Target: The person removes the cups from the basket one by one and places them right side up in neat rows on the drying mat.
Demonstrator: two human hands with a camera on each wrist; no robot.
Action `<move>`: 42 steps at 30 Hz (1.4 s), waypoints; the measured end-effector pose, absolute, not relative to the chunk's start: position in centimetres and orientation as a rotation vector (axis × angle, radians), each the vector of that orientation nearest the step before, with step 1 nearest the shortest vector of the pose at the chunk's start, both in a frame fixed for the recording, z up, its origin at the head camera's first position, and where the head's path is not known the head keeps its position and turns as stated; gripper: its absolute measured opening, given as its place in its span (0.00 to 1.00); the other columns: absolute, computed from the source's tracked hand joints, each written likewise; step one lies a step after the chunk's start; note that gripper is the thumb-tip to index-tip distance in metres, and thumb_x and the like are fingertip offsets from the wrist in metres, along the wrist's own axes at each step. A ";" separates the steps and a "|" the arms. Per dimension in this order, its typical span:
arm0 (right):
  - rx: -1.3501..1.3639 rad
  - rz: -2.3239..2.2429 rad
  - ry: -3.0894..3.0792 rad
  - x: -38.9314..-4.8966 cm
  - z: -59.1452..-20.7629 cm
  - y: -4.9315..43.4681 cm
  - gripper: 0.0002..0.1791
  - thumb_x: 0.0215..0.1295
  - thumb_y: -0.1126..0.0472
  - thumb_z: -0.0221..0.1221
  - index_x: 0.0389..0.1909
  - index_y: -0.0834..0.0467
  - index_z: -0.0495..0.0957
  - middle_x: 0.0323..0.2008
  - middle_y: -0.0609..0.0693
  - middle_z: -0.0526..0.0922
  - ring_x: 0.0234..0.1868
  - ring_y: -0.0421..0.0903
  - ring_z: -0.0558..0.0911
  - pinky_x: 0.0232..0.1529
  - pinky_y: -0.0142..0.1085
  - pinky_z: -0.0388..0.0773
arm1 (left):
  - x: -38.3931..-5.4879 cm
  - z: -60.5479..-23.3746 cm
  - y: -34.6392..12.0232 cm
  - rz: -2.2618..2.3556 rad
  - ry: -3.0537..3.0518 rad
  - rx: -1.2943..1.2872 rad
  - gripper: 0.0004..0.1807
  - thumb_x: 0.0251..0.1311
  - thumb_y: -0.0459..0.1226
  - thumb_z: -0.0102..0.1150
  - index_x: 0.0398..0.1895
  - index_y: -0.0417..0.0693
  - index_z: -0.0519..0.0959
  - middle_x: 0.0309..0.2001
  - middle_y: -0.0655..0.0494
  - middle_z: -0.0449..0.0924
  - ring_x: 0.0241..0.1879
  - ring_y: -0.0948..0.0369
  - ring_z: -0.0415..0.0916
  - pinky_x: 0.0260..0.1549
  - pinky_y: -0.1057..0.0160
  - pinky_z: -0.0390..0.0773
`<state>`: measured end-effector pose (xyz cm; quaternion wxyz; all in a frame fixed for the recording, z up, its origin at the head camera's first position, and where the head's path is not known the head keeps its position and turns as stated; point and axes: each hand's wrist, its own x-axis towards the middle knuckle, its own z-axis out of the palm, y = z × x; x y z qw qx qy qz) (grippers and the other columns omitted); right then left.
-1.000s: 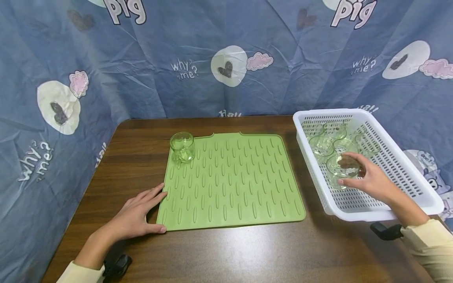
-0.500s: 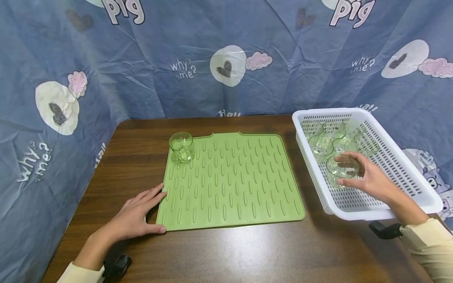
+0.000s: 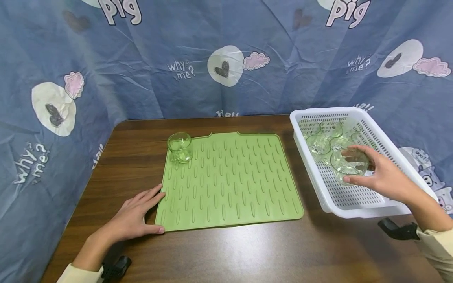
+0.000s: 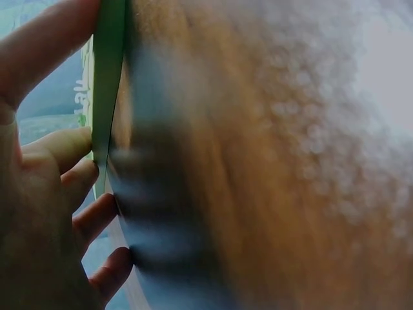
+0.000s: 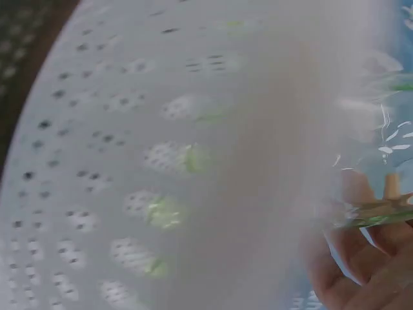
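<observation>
My right hand (image 3: 387, 177) grips a clear greenish drinking glass (image 3: 354, 167) by its sides, thumb toward me and fingers on the far side. It is over the near part of the white perforated plastic basket (image 3: 354, 213). In the right wrist view the glass (image 5: 377, 139) shows beyond the blurred basket wall (image 5: 97, 161). My left hand (image 3: 132, 218) rests at the left edge of a green ribbed silicone mat (image 3: 230, 184), fingers spread, fingertips and thumb touching the edge. A similar glass (image 3: 181, 147) stands upright on the mat's far left corner.
Several more glasses (image 3: 318, 144) stand in the basket's far left part. The brown wooden table (image 3: 230, 251) bears both mat and basket. A blue printed cloth (image 3: 155, 94) hangs behind the table.
My right hand has raised the gripped glass from among the others, shifting slightly right and toward me. The left hand stays at the mat's edge. The head view has shifted a little.
</observation>
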<state>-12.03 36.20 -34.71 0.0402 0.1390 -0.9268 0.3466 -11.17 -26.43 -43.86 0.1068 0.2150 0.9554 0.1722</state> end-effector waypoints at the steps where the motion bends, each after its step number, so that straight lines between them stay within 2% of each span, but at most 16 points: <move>1: 0.440 1.079 -2.818 -11.9 -34.4 36.0 0.41 0.50 0.67 0.74 0.66 0.62 0.67 0.51 0.31 0.79 0.48 0.17 0.76 0.44 0.14 0.70 | -11.2 -43.9 -26.5 0.508 2.810 0.627 0.57 0.45 0.67 0.68 0.76 0.51 0.61 0.80 0.49 0.51 0.73 0.41 0.55 0.57 0.29 0.59; 2: 0.440 1.098 -2.802 -11.8 -34.2 35.9 0.41 0.50 0.69 0.73 0.66 0.62 0.66 0.51 0.26 0.77 0.48 0.17 0.76 0.45 0.13 0.70 | -11.2 -43.9 -26.5 0.511 2.808 0.622 0.57 0.45 0.67 0.67 0.76 0.51 0.61 0.80 0.50 0.51 0.74 0.41 0.54 0.57 0.29 0.59; 4: 0.435 1.134 -2.773 -11.5 -33.7 35.4 0.41 0.49 0.72 0.72 0.66 0.62 0.66 0.51 0.22 0.76 0.49 0.18 0.76 0.45 0.13 0.71 | -11.2 -43.9 -26.5 0.509 2.805 0.625 0.57 0.46 0.68 0.67 0.76 0.51 0.61 0.80 0.49 0.51 0.73 0.41 0.54 0.58 0.29 0.59; 9: 0.403 1.151 -2.732 -10.9 -31.9 34.4 0.43 0.49 0.74 0.71 0.68 0.57 0.66 0.52 0.23 0.77 0.48 0.19 0.78 0.41 0.15 0.74 | -11.2 -43.8 -26.5 0.497 2.814 0.632 0.57 0.46 0.68 0.67 0.76 0.51 0.61 0.79 0.48 0.52 0.73 0.40 0.56 0.57 0.29 0.60; 15: 0.392 1.149 -2.703 -11.4 -30.1 33.4 0.43 0.50 0.74 0.71 0.68 0.52 0.66 0.54 0.25 0.78 0.49 0.20 0.79 0.43 0.14 0.72 | -11.1 -43.7 -26.4 0.495 2.815 0.628 0.57 0.45 0.67 0.68 0.76 0.51 0.61 0.79 0.48 0.52 0.73 0.40 0.56 0.57 0.28 0.61; 20: 0.406 1.202 -2.659 -12.0 -29.7 33.0 0.44 0.49 0.78 0.70 0.67 0.52 0.66 0.54 0.26 0.79 0.51 0.21 0.80 0.42 0.15 0.74 | -11.1 -43.6 -26.3 0.501 2.817 0.650 0.56 0.45 0.66 0.68 0.76 0.50 0.62 0.79 0.47 0.53 0.72 0.40 0.57 0.56 0.28 0.62; 25: 0.336 1.140 -2.704 -12.7 -29.1 32.5 0.42 0.51 0.71 0.72 0.67 0.53 0.67 0.52 0.22 0.78 0.49 0.18 0.78 0.42 0.13 0.72 | -11.1 -43.5 -26.3 0.472 2.828 0.642 0.57 0.45 0.66 0.69 0.75 0.50 0.62 0.79 0.47 0.54 0.73 0.41 0.57 0.56 0.30 0.63; 30: 0.289 1.074 -2.748 -13.6 -28.5 32.0 0.41 0.52 0.66 0.73 0.67 0.50 0.68 0.50 0.19 0.76 0.48 0.16 0.77 0.41 0.13 0.70 | -11.1 -43.4 -26.3 0.469 2.826 0.638 0.57 0.44 0.67 0.68 0.76 0.50 0.62 0.79 0.48 0.54 0.73 0.42 0.57 0.57 0.30 0.63; 34: 0.333 1.112 -2.752 -14.3 -28.1 31.3 0.40 0.53 0.65 0.73 0.67 0.49 0.68 0.50 0.22 0.78 0.48 0.19 0.77 0.42 0.14 0.72 | -11.1 -43.3 -26.3 0.474 2.825 0.640 0.57 0.45 0.67 0.68 0.76 0.50 0.61 0.79 0.48 0.53 0.73 0.42 0.57 0.57 0.30 0.63; 39: 0.506 1.322 -2.709 -14.9 -27.4 30.2 0.40 0.56 0.73 0.68 0.70 0.54 0.64 0.57 0.33 0.79 0.54 0.25 0.79 0.45 0.19 0.77 | -11.0 -43.2 -26.3 0.478 2.824 0.640 0.57 0.45 0.67 0.68 0.76 0.51 0.61 0.79 0.49 0.53 0.73 0.43 0.56 0.57 0.30 0.63; 42: 0.574 1.407 -2.672 -15.7 -27.1 29.3 0.40 0.57 0.75 0.66 0.70 0.55 0.63 0.58 0.34 0.80 0.56 0.27 0.79 0.46 0.20 0.78 | -10.9 -43.3 -26.3 0.478 2.821 0.636 0.57 0.45 0.67 0.68 0.76 0.51 0.61 0.79 0.48 0.53 0.73 0.43 0.56 0.57 0.30 0.63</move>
